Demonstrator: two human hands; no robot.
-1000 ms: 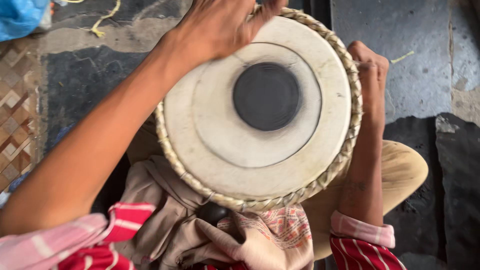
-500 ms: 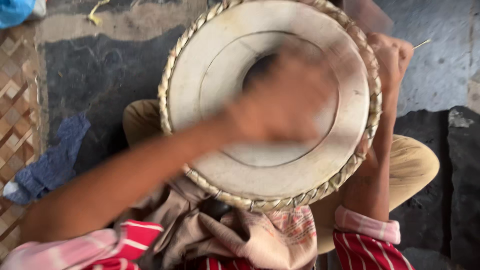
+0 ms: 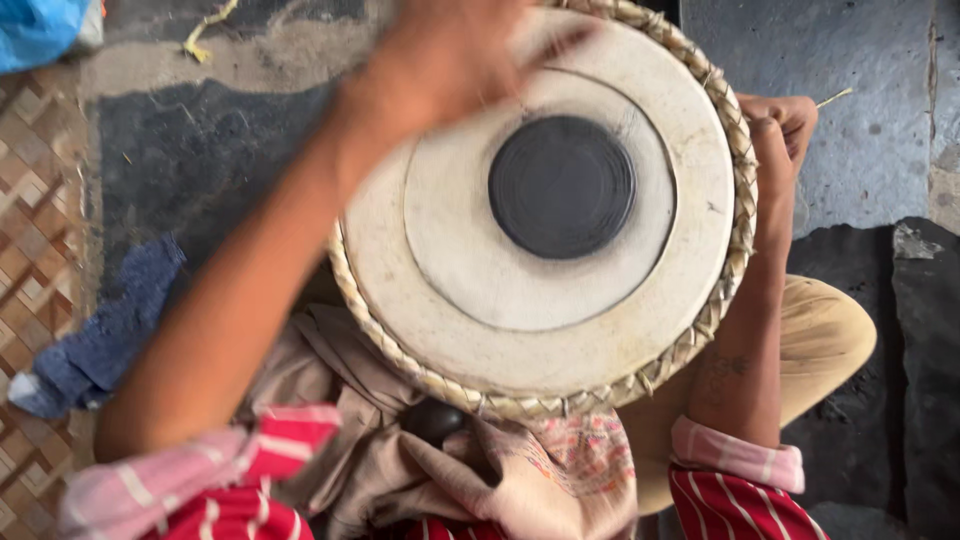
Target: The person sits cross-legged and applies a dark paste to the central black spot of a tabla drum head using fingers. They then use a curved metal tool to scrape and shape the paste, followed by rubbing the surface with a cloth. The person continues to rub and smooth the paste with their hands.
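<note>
I look straight down on a drum [image 3: 545, 215] that rests in my lap, its pale round skin facing up at me. A black disc [image 3: 562, 186] sits near the middle of the skin, a little toward the far side. A braided rim [image 3: 520, 403] of tan strap runs round the edge.

My left hand [image 3: 445, 55] is over the far left part of the skin, above the black disc and to its left. It is smeared by motion blur, so I cannot tell whether the fingers are spread or curled, nor whether they touch the skin. It holds nothing that I can make out. The bare forearm runs down from it to a rolled pink and red sleeve [image 3: 200, 480] at the lower left.

My right hand [image 3: 780, 125] is at the drum's right side, outside the rim and pressed against it. The fingers are bent over the edge of the braid, steadying the drum; nothing else is in that hand.

Under the drum lies a crumpled beige cloth [image 3: 370, 440]. A tan trouser knee [image 3: 825, 335] shows at the right. On the dark floor to the left lies a blue rag [image 3: 105, 335], beside a woven mat [image 3: 35, 250].
</note>
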